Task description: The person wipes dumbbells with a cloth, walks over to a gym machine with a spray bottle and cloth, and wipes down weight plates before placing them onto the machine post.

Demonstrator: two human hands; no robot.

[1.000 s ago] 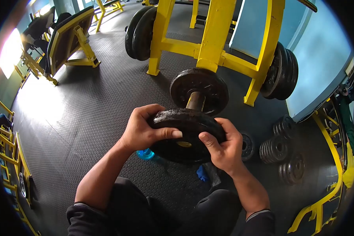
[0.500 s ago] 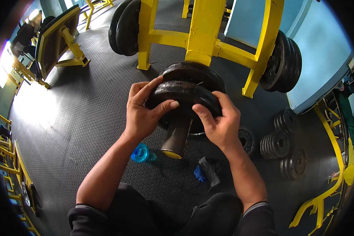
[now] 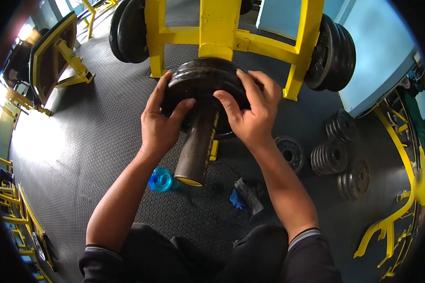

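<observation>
A black weight plate [image 3: 200, 86] sits around a thick dark metal peg [image 3: 193, 148] with a yellow end. Behind it on the same peg is a second black plate [image 3: 208, 62], and the two appear pressed together. My left hand [image 3: 161, 120] grips the left rim of the front plate, thumb across its face and fingers over the edge. Opposite it, my right hand [image 3: 256, 106] holds the right rim in the same way. The peg's near end sticks out toward me below the hands.
The yellow machine frame [image 3: 217, 28] rises ahead, with plates [image 3: 328, 54] on its right side. Several loose plates [image 3: 330, 155] stand on the floor at right. A blue bottle [image 3: 160, 180] and a dark cloth-like item [image 3: 248, 195] lie below the peg.
Both hands have pushed the front plate farther along the peg, away from me. The gap to the rear plate has closed, and more of the peg shows. The view has shifted slightly.
</observation>
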